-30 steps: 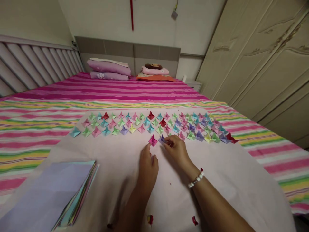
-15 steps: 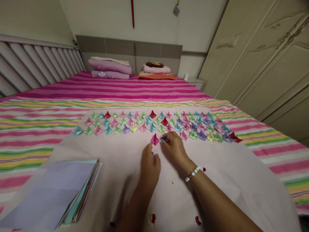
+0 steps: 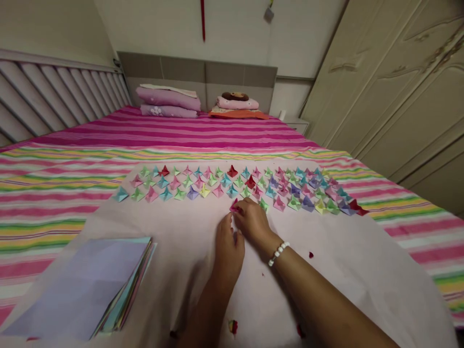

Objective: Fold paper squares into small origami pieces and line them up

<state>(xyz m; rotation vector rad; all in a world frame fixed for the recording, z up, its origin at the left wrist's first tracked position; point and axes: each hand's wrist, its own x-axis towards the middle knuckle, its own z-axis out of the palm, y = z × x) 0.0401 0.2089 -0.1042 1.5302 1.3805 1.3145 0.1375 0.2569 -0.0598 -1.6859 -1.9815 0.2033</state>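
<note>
A small magenta folded paper boat (image 3: 235, 206) stands on the pale sheet, partly covered by my right fingers. My right hand (image 3: 253, 220), with a white bead bracelet at the wrist, closes its fingers in a pinch at the boat's right side. Whether a small dark piece is also in that pinch is hidden. Just below the boat, my left hand (image 3: 230, 249) has its fingertips close to its near edge, thumb apart, holding nothing visible. Beyond both hands run rows of colourful paper boats (image 3: 205, 191), with a light green boat (image 3: 264, 206) right beside my right knuckles.
At the left front lies a stack of coloured paper (image 3: 90, 275), lavender on top. Small red scraps (image 3: 311, 254) and a red-yellow scrap (image 3: 233, 327) lie on the pale sheet (image 3: 326, 290). Folded purple bedding (image 3: 170, 99) is by the headboard; a wardrobe (image 3: 391, 96) stands right.
My right hand has moved slightly left onto the magenta boat, and the dark piece it pinched is now out of sight. A green boat behind it has come into view. My left hand stays nearly still.
</note>
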